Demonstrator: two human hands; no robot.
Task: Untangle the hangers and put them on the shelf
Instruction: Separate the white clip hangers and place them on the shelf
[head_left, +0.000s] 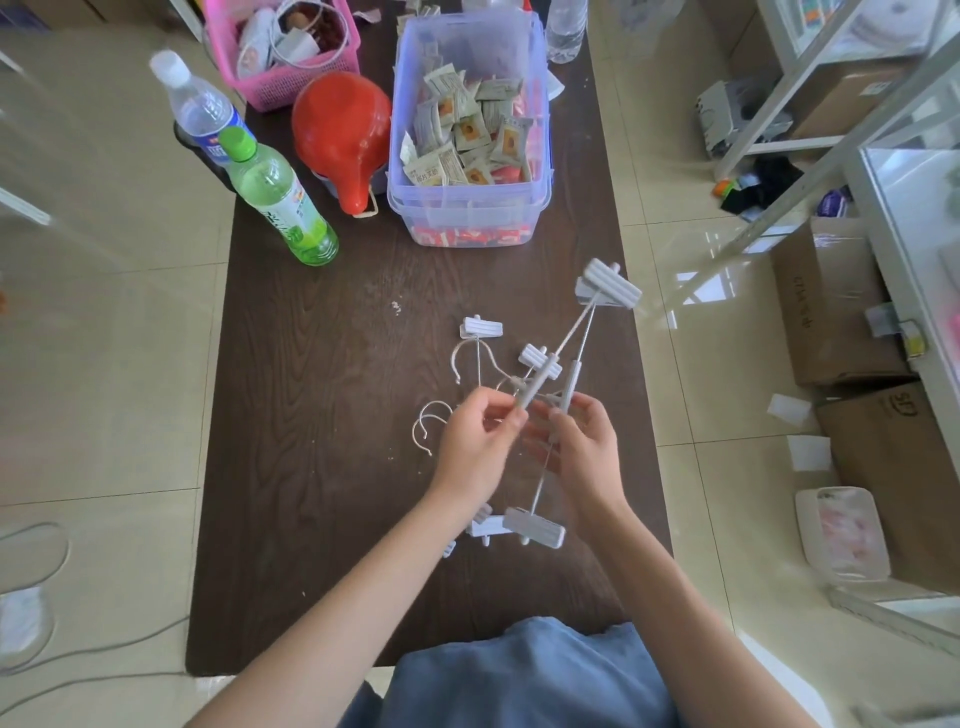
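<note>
A tangle of white clip hangers is held above the dark wooden table. My left hand pinches the bar of one hanger near its middle. My right hand grips another hanger's bar beside it. White clips stick out at the top right, at the middle and below my hands. Thin metal hooks curl out to the left, and one more clip sits above them. A metal-framed shelf stands at the upper right.
At the table's far end stand a clear box of sachets, a red gourd-shaped object, a pink basket, a green bottle and a clear water bottle. Cardboard boxes and a glass case lie right.
</note>
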